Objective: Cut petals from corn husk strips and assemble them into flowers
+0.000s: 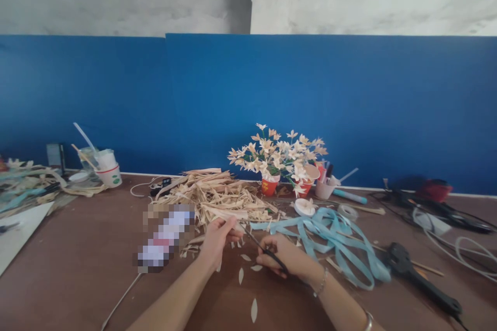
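Observation:
My left hand (217,240) is closed in a pinch on a pale dried husk strip (237,215), whose outline partly blends with the pile behind. Dark-handled scissors (276,258) are gripped in my right hand (285,252), their blades pointing up and left toward my left fingertips. Whether the blades touch the strip, I cannot tell. Several leaf-shaped pale cut pieces (254,310) lie on the brown table (217,305) below and between my hands. A heap of dried husk strips (212,189) spreads just beyond my left hand.
Pale flowers (272,152) stand in red cups (271,185) at the back. Tangled blue ribbon (330,227) and a black glue-gun-like tool (419,274) lie right. A blurred-out phone-like object (165,240) with a cable is left. A blue partition (194,103) closes the far side.

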The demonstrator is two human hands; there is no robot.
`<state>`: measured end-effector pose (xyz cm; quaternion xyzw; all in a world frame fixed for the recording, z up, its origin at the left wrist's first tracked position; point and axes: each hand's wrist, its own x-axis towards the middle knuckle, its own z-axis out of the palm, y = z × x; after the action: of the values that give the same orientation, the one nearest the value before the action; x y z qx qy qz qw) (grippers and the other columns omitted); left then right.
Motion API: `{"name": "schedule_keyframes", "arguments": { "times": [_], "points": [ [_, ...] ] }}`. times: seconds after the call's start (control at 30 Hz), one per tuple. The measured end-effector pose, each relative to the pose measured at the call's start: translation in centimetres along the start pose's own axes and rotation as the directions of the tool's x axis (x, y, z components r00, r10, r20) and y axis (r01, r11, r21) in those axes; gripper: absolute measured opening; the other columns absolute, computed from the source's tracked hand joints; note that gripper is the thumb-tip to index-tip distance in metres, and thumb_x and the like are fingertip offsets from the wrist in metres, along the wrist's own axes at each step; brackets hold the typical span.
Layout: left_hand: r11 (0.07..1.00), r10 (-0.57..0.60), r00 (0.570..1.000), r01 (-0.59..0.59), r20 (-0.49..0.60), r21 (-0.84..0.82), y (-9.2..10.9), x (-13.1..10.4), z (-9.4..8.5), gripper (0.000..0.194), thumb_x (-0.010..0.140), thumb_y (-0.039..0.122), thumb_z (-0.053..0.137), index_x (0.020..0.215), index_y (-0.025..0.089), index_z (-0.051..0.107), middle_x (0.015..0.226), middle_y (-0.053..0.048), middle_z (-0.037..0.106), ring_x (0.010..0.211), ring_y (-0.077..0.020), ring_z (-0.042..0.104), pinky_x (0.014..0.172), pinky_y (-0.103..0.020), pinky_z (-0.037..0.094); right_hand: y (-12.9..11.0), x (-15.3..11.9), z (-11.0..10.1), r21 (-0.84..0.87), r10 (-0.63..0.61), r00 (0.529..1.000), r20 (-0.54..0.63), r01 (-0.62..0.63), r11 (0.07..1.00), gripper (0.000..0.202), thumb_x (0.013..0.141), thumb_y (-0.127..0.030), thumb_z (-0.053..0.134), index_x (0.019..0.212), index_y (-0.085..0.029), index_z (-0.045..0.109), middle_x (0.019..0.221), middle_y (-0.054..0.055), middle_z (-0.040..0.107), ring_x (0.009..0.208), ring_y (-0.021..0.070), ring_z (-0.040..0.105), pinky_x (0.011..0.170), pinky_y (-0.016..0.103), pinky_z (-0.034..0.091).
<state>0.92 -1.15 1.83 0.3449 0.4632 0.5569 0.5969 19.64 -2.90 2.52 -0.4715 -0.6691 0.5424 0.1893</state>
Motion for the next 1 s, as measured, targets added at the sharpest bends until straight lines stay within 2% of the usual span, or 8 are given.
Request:
{"name": "schedule_keyframes", "arguments": {
  "times": [0.17, 0.57, 1.0],
  "points": [
    [0.998, -0.009, 1.000, 0.009, 0.015, 0.060, 0.1, 0.2, -0.1, 0.031, 0.063, 0.040, 0.071, 0.063, 0.013, 0.055, 0.049, -0.002, 0.065, 0.045, -0.0107, 0.060, 0.044, -0.016, 0.045, 0.0, -0.1, -0.3, -0.029, 0.015, 1.000, 0.005, -0.014, 0.999, 0.015, 0.069, -0.030, 0.059, 0.069, -0.017, 0.052, 0.039, -0.009, 0.044, 0.029, 0.0036, 0.035, 0.029, 0.012, 0.025],
    [0.974, -0.043, 0.987, 0.006, 0.157, 0.228, 0.4, 1.0, -0.9, 0.027, 0.065, 0.039, 0.068, 0.067, 0.013, 0.058, 0.044, -0.002, 0.064, 0.040, -0.0121, 0.059, 0.039, -0.017, 0.042, -0.6, -0.7, -0.9, -0.068, 0.057, 0.996, 0.073, -0.052, 0.996, 0.013, 0.066, -0.029, 0.058, 0.066, -0.016, 0.053, 0.040, -0.009, 0.045, 0.031, 0.0040, 0.036, 0.029, 0.013, 0.028],
    [0.947, -0.090, 0.963, 0.004, 0.253, 0.320, 0.5, 0.8, -1.1, 0.030, 0.064, 0.042, 0.068, 0.064, 0.014, 0.057, 0.041, 0.000, 0.061, 0.037, -0.0120, 0.057, 0.036, -0.017, 0.039, -0.6, -0.8, -1.3, -0.120, 0.104, 0.988, 0.115, -0.090, 0.989, 0.023, 0.063, -0.036, 0.063, 0.070, -0.016, 0.054, 0.044, -0.007, 0.049, 0.033, 0.0044, 0.039, 0.030, 0.013, 0.032]
  ]
}}
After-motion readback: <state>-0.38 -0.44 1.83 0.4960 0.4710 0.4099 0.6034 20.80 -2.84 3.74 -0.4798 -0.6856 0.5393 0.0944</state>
